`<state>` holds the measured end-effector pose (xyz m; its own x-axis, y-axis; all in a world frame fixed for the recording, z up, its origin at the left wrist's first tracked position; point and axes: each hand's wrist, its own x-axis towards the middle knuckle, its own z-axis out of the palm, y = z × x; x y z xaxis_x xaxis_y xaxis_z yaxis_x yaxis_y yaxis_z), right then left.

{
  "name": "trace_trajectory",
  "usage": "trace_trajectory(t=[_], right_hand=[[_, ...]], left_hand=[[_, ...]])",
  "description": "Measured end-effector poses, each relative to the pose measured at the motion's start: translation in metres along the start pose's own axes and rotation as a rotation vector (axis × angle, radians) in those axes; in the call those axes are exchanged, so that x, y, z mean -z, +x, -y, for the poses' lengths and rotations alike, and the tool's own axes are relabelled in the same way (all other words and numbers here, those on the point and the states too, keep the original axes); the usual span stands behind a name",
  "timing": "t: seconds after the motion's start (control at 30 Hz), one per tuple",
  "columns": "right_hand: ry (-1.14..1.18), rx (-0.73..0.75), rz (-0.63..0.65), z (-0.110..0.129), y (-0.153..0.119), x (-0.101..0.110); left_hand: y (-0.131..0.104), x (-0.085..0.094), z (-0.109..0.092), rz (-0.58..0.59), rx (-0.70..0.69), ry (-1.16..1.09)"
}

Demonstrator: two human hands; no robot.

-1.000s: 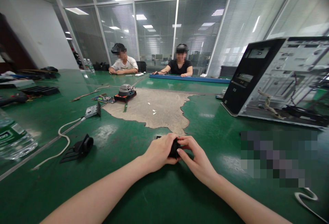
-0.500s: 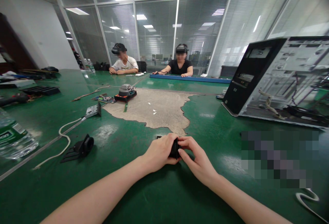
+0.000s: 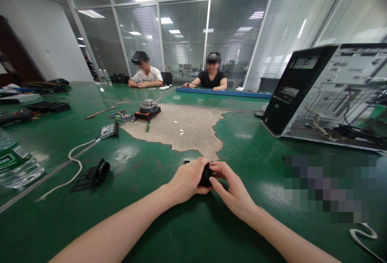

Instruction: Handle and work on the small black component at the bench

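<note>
At a green table [image 3: 169,230], the left hand [image 3: 188,178] wraps a black part [image 3: 205,176], hiding most of it, while the right hand [image 3: 234,185] pinches, thumb and fingertips close together, on what appears to be its edge. The part is just on the near side of a bare, ragged patch [image 3: 196,136] bearing three white scraps [image 3: 182,130]. One plastic bottle [image 3: 18,162] is cut off at left, one open computer case [image 3: 281,94] at right; pixelation masks an object [image 3: 326,188] nearer. Two people [image 3: 213,79] sit opposite, one behind a blue bar [image 3: 223,92].
</note>
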<state>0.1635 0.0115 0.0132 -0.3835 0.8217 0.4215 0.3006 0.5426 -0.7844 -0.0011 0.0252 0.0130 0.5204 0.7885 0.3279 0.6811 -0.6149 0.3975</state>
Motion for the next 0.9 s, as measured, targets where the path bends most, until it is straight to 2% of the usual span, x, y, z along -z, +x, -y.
trace_trajectory(t=[0.13,0.33,0.53,0.67,0.8,0.9], right_hand=[[0.018,0.0,-0.027,-0.005,0.0017,-0.0015],[0.096,-0.145,0.067,-0.003,0.0027,-0.0007],[0.015,0.019,-0.008,-0.0003,0.0006,0.0001],[0.08,-0.041,-0.015,-0.0036,0.0022,-0.0011],[0.124,-0.153,0.068,-0.0029,0.0029,-0.0006],[0.087,-0.11,0.071,-0.0007,0.0016,0.0008]], left_hand=[[0.0019,-0.0017,0.0013,-0.011,0.004,-0.013],[0.0034,-0.0013,0.0015,-0.001,0.007,-0.002],[0.0028,-0.0009,-0.0001,0.007,0.0,-0.026],[0.0031,-0.0019,-0.0003,-0.01,0.005,-0.026],[0.0026,-0.0006,0.0003,-0.004,0.003,0.006],[0.0015,0.0013,0.0002,0.01,-0.002,0.01]])
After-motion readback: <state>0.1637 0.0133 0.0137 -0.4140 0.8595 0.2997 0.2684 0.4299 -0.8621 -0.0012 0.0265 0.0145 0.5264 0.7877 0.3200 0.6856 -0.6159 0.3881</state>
